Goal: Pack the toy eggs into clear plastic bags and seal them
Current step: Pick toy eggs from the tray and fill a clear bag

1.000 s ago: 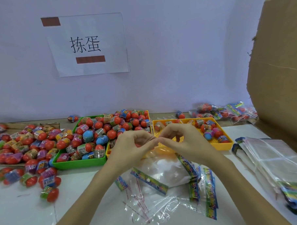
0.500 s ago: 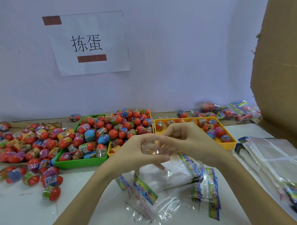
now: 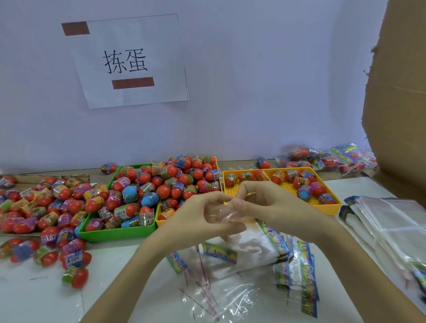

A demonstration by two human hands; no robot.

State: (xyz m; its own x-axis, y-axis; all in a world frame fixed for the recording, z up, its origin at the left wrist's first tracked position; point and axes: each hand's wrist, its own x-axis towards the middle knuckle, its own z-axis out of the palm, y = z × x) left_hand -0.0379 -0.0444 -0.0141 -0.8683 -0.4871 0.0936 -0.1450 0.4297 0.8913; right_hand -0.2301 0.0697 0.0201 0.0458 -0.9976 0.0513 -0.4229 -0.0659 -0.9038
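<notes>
Left hand [image 3: 200,220] and right hand [image 3: 270,207]: both pinch a crumpled clear plastic bag [image 3: 224,213], held above the white table [image 3: 42,303]. Red-capped toy eggs [image 3: 144,188]: heaped in green tray [image 3: 117,232]. Advice: rub the film layers apart, opening the mouth fully before loading.

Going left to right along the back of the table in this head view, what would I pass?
Loose pile of toy eggs → green tray → heaped yellow tray → sparser yellow tray → filled bags → cardboard box.
</notes>
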